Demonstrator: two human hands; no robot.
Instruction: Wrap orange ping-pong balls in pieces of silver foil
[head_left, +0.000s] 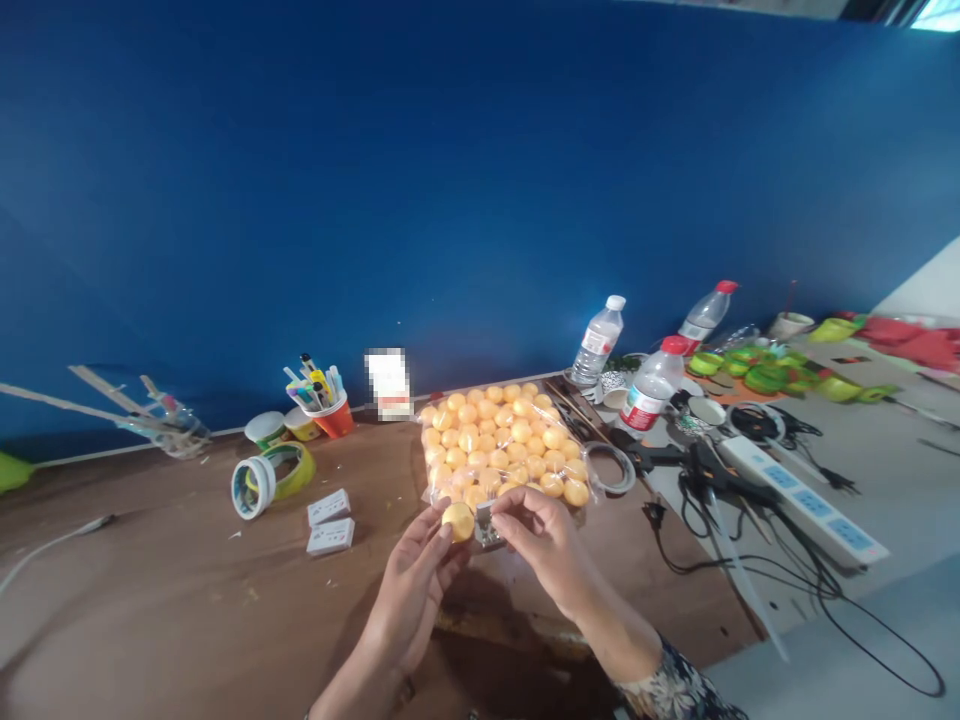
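My left hand point(420, 565) is closed around an orange ping-pong ball point(457, 522), with the thumb and fingers at its sides. Just to the right, my right hand point(541, 545) is pinched at the edge of a small grey and silver item point(487, 527); its exact kind is too small to tell. The ball and this item are close together, and I cannot tell if they touch. Right behind both hands lies a clear plastic bag point(491, 440) packed with several similar orange balls.
Two small white boxes point(330, 535), a tape roll point(292, 470) and a cup of markers point(334, 415) stand left on the brown table point(187, 580). To the right are plastic bottles point(654, 390), a power strip point(806, 500), tangled black cables point(720, 560) and green items point(765, 375). A blue wall point(450, 180) rises behind.
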